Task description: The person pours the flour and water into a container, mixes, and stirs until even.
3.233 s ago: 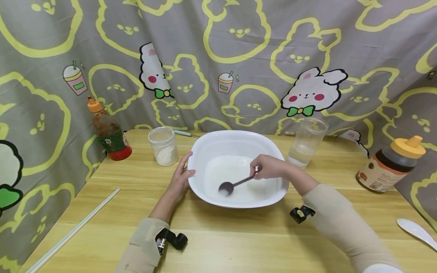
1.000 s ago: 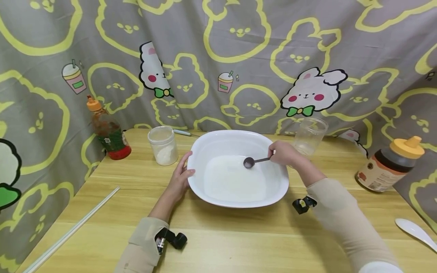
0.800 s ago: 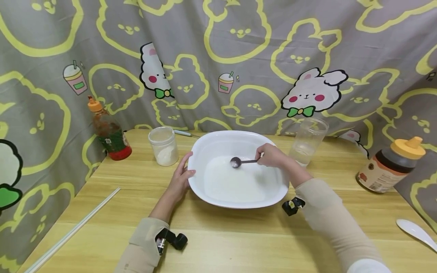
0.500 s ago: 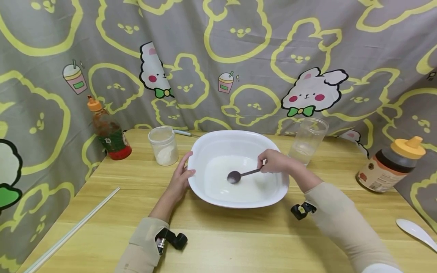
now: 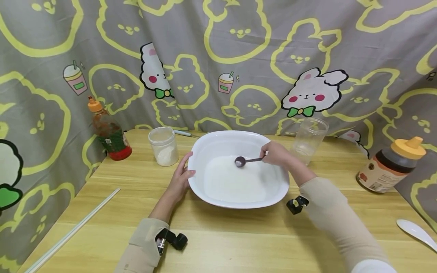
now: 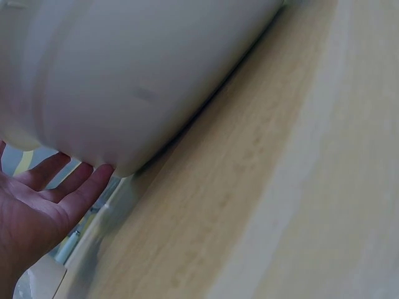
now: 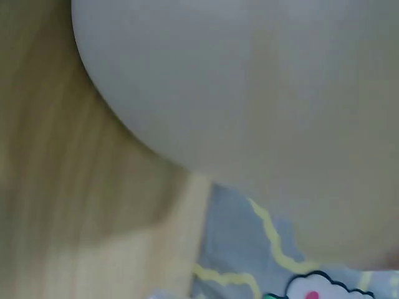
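Observation:
A white oval bowl (image 5: 239, 138) stands in the middle of the table with a whitish layer in its bottom. My left hand (image 5: 179, 178) holds the bowl's left rim; in the left wrist view the fingers (image 6: 87, 187) of that hand press against the bowl's outer wall. Over the bowl's right side, my right hand (image 5: 275, 153) pinches the handle of a small dark brown measuring spoon (image 5: 240, 162). The spoon's round head is inside the bowl, near the back of the white layer. The right wrist view shows mostly the bowl's outer wall (image 7: 218, 81); the fingers are hidden there.
Left of the bowl stand a glass jar of white powder (image 5: 164, 148) and a red sauce bottle (image 5: 109, 131). Behind it lies a thin tool with a pale handle (image 5: 182, 132). Rightward are a glass with clear liquid (image 5: 308, 140), a brown sauce bottle (image 5: 389, 165) and a white spoon (image 5: 416, 233). Chopsticks (image 5: 73, 229) lie front left.
The measuring spoon has moved about inside the bowl; over the last half second my right hand drew it toward the back. My left hand has stayed on the rim.

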The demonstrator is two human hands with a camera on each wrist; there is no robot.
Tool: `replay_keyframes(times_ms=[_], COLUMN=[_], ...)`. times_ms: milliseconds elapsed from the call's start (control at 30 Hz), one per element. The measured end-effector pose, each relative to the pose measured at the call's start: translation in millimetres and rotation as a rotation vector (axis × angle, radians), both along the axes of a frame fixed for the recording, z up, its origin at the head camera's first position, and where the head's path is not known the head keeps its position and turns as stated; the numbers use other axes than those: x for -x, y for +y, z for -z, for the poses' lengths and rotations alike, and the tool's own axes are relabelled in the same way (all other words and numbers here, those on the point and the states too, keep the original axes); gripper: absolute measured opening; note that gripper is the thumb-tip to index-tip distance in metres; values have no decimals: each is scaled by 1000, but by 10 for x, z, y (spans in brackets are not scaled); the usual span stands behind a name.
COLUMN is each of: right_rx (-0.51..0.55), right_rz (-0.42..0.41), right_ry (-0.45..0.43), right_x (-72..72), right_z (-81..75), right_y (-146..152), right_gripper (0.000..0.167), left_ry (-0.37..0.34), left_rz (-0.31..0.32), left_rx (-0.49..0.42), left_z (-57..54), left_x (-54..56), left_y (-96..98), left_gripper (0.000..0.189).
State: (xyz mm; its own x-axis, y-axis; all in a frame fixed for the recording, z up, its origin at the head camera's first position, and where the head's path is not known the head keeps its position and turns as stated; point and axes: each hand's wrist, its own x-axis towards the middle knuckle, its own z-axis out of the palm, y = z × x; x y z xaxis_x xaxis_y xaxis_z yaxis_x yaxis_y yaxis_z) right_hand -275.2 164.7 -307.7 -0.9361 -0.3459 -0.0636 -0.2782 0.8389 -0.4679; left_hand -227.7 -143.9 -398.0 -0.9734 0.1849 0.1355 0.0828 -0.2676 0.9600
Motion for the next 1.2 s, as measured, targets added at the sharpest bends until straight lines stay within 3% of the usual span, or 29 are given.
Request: replay_keyframes(times_ms=[167,267,433,633,767,933,1067,1200], right_rx=[158,186,132,-1,-106,-206,-187,-108], right_rz=[-45,-108,-230,-312,-285,-173,-74,-30], right_ry=[-131,-199,-239,-203,-133,-16,26,58], right_x=[-8,-82,-223,-327,-330,-219,-89,15], right_z=[157,189,122,-90,-232,-277,-187,-59], right_y=[-216,-302,-266,4,202,324,259,78], right_gripper=[8,7,6,11,13,15,13,10], left_ry=[9,6,-1,-4,0,4,4,5], left_rz=[2,2,1,1,6,0,5,4], left_rx=[-5,-8,-8,-5,-3,-1,-5,-8], left_z=[2,2,-1,-5,-2,8,10,6], left_x=[1,-1,2,4,5,11,14,12], left_y=[4,5,8,5,4,1,1,5], left_gripper=[61,61,61,61,61,61,61,61])
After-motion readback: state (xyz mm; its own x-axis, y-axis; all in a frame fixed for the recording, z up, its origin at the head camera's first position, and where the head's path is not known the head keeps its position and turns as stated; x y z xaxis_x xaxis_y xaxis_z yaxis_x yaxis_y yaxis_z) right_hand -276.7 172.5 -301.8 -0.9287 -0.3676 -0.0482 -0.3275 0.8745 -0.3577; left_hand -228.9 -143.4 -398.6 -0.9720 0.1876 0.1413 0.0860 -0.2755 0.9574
